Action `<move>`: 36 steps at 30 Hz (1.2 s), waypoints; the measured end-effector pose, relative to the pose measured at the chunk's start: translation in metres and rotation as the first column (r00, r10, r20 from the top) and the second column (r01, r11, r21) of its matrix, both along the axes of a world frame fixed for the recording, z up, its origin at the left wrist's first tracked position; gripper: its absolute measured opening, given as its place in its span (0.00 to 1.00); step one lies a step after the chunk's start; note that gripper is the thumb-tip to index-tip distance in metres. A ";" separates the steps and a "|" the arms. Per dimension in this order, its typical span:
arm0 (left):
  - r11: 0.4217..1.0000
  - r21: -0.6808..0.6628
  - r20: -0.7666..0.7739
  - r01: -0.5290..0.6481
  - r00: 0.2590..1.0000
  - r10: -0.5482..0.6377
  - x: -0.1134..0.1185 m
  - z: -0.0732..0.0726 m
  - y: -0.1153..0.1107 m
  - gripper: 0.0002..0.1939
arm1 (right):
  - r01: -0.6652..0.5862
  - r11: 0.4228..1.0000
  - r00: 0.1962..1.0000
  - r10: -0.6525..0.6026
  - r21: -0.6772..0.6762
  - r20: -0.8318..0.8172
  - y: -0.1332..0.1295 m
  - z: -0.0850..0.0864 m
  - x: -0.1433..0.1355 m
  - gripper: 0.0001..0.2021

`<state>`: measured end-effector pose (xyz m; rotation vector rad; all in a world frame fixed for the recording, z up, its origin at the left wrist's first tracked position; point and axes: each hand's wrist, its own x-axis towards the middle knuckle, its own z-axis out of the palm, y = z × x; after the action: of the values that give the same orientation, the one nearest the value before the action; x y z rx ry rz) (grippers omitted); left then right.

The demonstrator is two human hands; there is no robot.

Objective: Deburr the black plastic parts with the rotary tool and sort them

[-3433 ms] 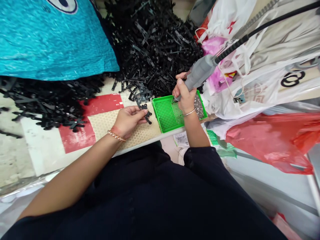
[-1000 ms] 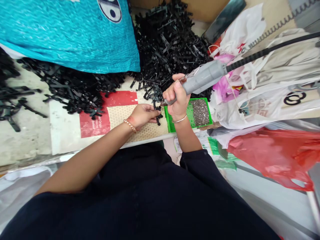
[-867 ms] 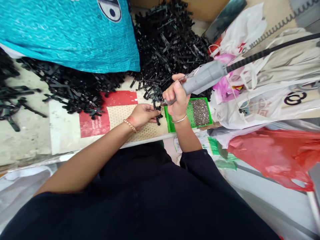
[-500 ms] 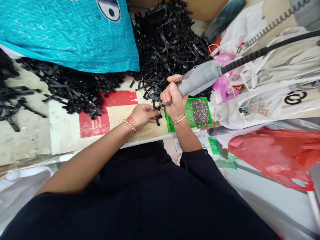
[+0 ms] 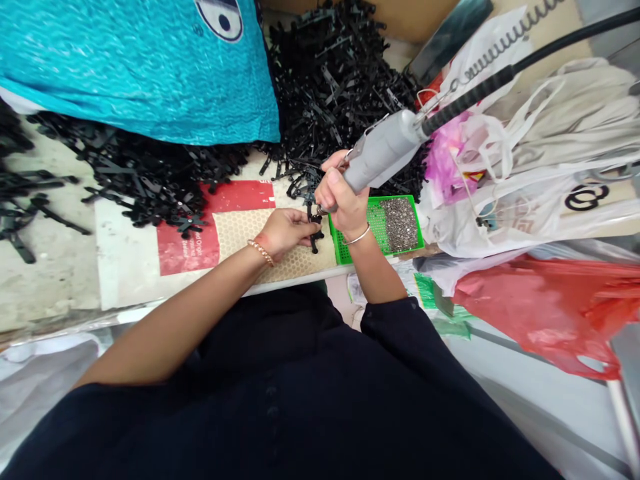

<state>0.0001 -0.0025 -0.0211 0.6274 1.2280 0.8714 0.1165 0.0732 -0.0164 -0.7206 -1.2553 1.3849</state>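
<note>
Between its thumb and fingers my left hand point(image 5: 287, 232) pinches a small black plastic part point(image 5: 315, 239), over the right end of a honeycomb-patterned sheet point(image 5: 240, 233). My right hand point(image 5: 343, 200) is wrapped round the front of a grey electric screwdriver point(image 5: 385, 150), which slants down to the left. Its tip is at the upper end of the black part; the exact contact is too small to tell. Just right of the part lies a green tray point(image 5: 376, 255) with many small metal screws point(image 5: 401, 225) in its right half.
Heaps of black parts point(image 5: 340, 87) lie behind my hands and to the left point(image 5: 145, 177). A blue bag point(image 5: 140, 73) covers some. Plastic bags point(image 5: 530, 220) crowd the right side, a red bag point(image 5: 545, 307) below them. The screwdriver's black cable point(image 5: 565, 50) and a coiled spring point(image 5: 510, 40) run up right.
The rear of the screwdriver has swung left and slightly down, with its cable and spring. My right hand has shifted slightly left. My left hand keeps its pinch on the black part.
</note>
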 end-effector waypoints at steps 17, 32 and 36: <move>0.995 -0.087 0.008 -0.051 0.999 0.052 0.001 0.009 0.001 0.12 | 0.585 0.810 0.808 -0.586 0.037 0.064 -0.014 0.032 0.090 0.20; 0.993 -0.107 -0.028 -0.051 0.998 0.049 0.001 0.012 0.001 0.12 | 0.484 0.875 0.859 -0.481 0.024 0.176 0.012 -0.008 0.099 0.22; 0.994 -0.105 -0.031 -0.038 0.999 0.035 0.000 0.013 0.001 0.11 | 0.485 0.874 0.865 -0.482 0.014 0.136 0.011 -0.010 0.097 0.22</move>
<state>0.0005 -0.0019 -0.0081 0.5354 1.3073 0.8245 0.2139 0.0842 -0.0261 -1.0769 -1.0644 0.9451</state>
